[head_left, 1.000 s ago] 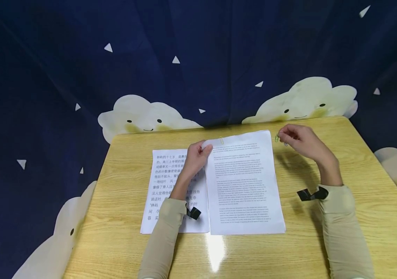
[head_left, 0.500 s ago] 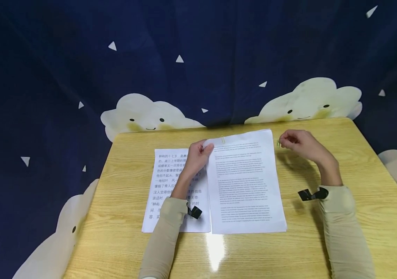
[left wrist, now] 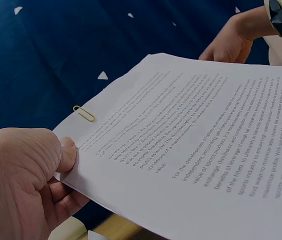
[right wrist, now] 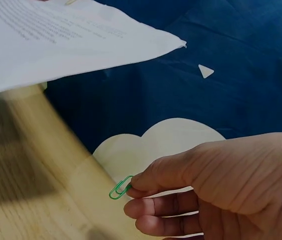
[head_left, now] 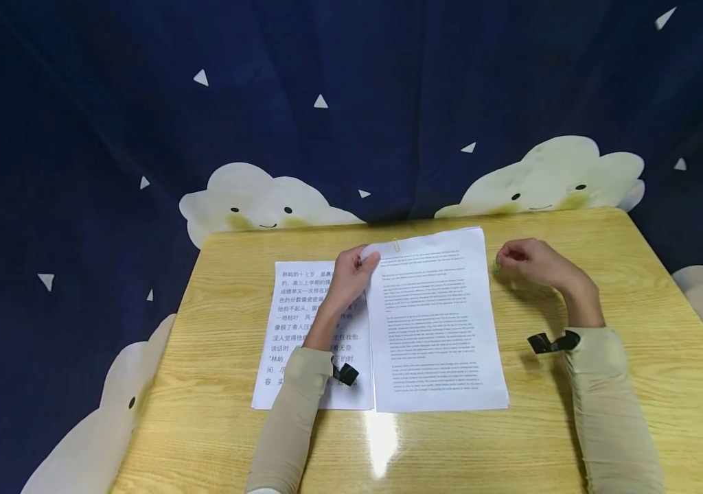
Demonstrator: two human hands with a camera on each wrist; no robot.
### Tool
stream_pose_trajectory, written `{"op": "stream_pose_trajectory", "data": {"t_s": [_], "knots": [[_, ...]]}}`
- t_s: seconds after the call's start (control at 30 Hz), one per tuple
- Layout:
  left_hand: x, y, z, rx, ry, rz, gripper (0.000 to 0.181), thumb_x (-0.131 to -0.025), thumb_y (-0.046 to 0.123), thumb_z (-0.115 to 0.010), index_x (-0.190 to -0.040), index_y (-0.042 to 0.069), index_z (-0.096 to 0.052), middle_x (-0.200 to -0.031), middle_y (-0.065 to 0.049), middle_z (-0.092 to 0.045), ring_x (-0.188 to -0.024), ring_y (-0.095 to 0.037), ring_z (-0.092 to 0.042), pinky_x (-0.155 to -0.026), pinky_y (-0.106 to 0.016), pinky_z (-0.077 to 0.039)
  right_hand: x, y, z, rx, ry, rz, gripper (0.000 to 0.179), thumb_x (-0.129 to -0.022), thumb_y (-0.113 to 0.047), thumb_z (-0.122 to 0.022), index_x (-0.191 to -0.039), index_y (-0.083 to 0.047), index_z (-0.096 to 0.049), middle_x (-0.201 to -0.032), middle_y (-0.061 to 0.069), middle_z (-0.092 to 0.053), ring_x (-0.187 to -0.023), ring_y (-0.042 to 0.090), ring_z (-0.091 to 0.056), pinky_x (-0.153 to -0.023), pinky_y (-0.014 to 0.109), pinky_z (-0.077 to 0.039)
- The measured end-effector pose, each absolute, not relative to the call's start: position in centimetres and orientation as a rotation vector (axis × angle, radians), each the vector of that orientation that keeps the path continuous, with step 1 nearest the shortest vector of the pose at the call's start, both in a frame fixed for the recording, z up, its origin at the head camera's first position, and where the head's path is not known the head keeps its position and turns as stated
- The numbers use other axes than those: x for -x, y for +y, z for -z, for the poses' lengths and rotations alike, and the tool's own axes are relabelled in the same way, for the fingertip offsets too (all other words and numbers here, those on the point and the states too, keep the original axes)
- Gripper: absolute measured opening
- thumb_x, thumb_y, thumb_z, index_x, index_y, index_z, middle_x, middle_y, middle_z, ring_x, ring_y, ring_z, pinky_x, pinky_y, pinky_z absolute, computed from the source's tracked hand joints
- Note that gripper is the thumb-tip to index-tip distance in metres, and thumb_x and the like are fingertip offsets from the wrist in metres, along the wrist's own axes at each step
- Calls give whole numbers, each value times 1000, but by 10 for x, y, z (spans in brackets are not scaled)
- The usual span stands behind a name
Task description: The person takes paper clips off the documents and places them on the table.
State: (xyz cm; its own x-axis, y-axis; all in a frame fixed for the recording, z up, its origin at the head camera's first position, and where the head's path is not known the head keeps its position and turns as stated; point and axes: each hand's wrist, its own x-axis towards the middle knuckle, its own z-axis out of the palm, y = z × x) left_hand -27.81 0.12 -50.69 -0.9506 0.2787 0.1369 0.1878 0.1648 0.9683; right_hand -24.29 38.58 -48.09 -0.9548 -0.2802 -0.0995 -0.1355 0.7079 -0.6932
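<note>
My left hand [head_left: 350, 276] grips the upper left corner of a sheaf of printed paper [head_left: 438, 322], thumb on top and fingers beneath. That end of the sheaf is lifted, and a yellow paper clip [left wrist: 84, 113] sits on its top edge, close to the thumb. Off the sheaf's right side, my right hand [head_left: 535, 264] pinches a green paper clip [right wrist: 121, 188] between thumb and forefinger, apart from the paper. Under the left forearm lies a second paper stack [head_left: 292, 322] with large Chinese print, partly hidden by the arm and hand.
Both stacks are at a wooden table [head_left: 654, 384]. Behind it hangs a dark blue curtain [head_left: 351, 55] with white triangles and smiling clouds. A small black device [head_left: 552, 342] is strapped to the right wrist, another to the left [head_left: 344, 374].
My right hand has come down and slightly to the right with the green paper clip, which has turned in the fingers. The left hand keeps its grip on the sheaf.
</note>
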Motion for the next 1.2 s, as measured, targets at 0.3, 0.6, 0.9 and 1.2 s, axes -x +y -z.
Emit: {"op": "stream_pose_trajectory", "data": {"t_s": [0.3,0.6,0.9,1.2], "knots": [[279,1,507,-492,2340,-1938,21,-108,17,-60,-113,3,-75,-87,-11,-74,-64,-14,-60,-59,-23,-46,245,391,493,298,2656,1089,20,-108,-13,-57,-103,4,-66,-89,15,-64,-79,24,-56,-68,30,-47],[279,2,505,-478,2350,-1924,22,-108,18,-60,-112,3,-76,-86,-10,-73,-64,-15,-59,-59,-24,-46,249,397,507,266,2612,1059,20,-108,-13,-57,-104,4,-67,-88,13,-63,-79,23,-56,-66,30,-46],[278,3,504,-440,2340,-1921,25,-108,19,-61,-116,1,-75,-90,-14,-74,-67,-18,-58,-61,-23,-46,251,398,512,262,2621,1023,19,-108,-13,-59,-101,3,-67,-86,11,-61,-78,22,-53,-64,29,-43],[278,2,505,-468,2320,-1935,23,-108,18,-59,-114,3,-75,-89,-11,-75,-66,-15,-61,-61,-24,-48,252,397,512,288,2627,1005,18,-107,-11,-59,-101,2,-68,-86,11,-62,-78,23,-54,-67,31,-44]]}}
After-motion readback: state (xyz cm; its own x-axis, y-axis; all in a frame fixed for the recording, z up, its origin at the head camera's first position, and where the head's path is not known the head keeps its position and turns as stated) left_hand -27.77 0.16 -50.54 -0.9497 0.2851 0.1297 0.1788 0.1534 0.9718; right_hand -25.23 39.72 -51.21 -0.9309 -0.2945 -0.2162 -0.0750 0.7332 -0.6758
